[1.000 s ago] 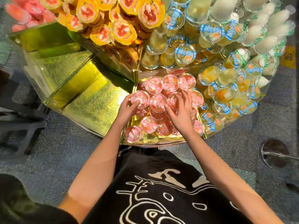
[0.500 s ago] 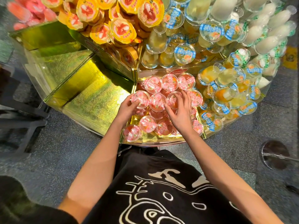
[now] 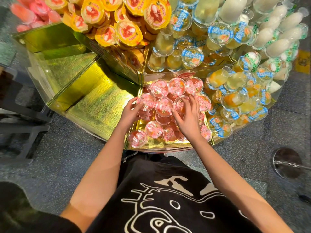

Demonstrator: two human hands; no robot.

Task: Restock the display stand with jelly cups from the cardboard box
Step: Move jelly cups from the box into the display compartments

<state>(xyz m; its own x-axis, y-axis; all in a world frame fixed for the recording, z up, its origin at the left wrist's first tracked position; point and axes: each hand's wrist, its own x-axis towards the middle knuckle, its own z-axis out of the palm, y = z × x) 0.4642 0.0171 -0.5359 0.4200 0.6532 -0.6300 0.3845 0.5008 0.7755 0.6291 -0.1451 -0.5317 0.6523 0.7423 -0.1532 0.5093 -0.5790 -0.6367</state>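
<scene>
**Change check.** Compared with the two earlier views, nothing has been added. The lid pattern in the pink-cup compartment is the same, and both hands are on the same two cups as before. Treat this step as settling the layer, not placing new stock. The cardboard box is out of view, so you must go back to it for the next load.

**Hands.** They are apart, with one cup between them.
- Your left hand grips the left-end cup of the middle row, thumb above and fingers curled below.
- Your right hand arches over the inner cup, with fingertips on its lid and thumb at its near edge.

**Location of stock.** The pink-lidded jelly cups lie in the front centre bay of the display stand, directly in front of you.

**Count.**
1. Pink-lidded cups: eleven lids face up (three in the back row, four in the middle, four at the front). At least three more are partly buried beneath them.
2. Orange-lidded cups: roughly ten lids show, and others are hidden in the stack.
3. Blue-lidded cups: well over twenty, too jumbled for an exact figure.
4. White cups: about ten show at the right edge.
5. Empty gold bay: one stepped section at your left holds no cups.

**Implication.** The front of the pink bay has bare gold floor showing, so it can probably take more cups.
</scene>
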